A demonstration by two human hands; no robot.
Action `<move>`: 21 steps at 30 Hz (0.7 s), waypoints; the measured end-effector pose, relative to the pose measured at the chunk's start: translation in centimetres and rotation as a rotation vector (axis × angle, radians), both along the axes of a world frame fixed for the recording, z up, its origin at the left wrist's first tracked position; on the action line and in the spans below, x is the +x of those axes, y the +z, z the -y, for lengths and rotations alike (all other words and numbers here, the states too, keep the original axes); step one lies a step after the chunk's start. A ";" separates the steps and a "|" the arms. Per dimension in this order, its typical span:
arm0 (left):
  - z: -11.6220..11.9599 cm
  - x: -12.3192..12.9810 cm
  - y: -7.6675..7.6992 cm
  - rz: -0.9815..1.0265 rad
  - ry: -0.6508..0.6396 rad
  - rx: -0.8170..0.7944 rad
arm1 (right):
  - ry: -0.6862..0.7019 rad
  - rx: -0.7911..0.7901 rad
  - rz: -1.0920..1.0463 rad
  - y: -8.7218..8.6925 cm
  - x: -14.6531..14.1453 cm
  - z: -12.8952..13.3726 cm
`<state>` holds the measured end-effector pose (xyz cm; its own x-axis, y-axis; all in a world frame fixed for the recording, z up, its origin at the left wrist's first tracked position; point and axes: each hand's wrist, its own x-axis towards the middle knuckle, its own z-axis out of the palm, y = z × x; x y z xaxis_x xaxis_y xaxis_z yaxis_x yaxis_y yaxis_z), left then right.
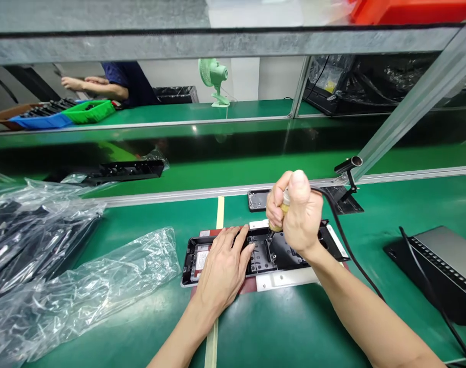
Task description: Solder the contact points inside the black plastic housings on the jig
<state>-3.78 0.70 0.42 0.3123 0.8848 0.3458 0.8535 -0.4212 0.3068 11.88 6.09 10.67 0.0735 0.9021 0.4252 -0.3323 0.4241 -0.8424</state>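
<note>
A long black plastic housing (190,255), its open side up, lies in a fixture with white blocks (290,278). Across its left half rests my left hand (225,263), fingers stretched out and pressing on the housing. My right hand (300,214) is wrapped round a yellowish corded electric screwdriver (275,225) held upright. The screwdriver's tip points down into the middle of the housing, near a small black part (270,251); whether it touches a screw cannot be made out. Just behind stands a small black tray (258,200) of tiny screws.
Clear plastic bags (133,271) and bagged black parts (37,240) cover the left side. At right lie a black-and-grey panel (440,260) and a black cable (344,245). A black holder (349,176) stands by the rail. Beyond are a green fan (213,76) and a person's arms (98,88).
</note>
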 end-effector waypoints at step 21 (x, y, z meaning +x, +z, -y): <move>-5.9 4.0 7.9 1.099 0.099 -0.433 | -0.224 0.281 0.719 1.0 1.5 -0.3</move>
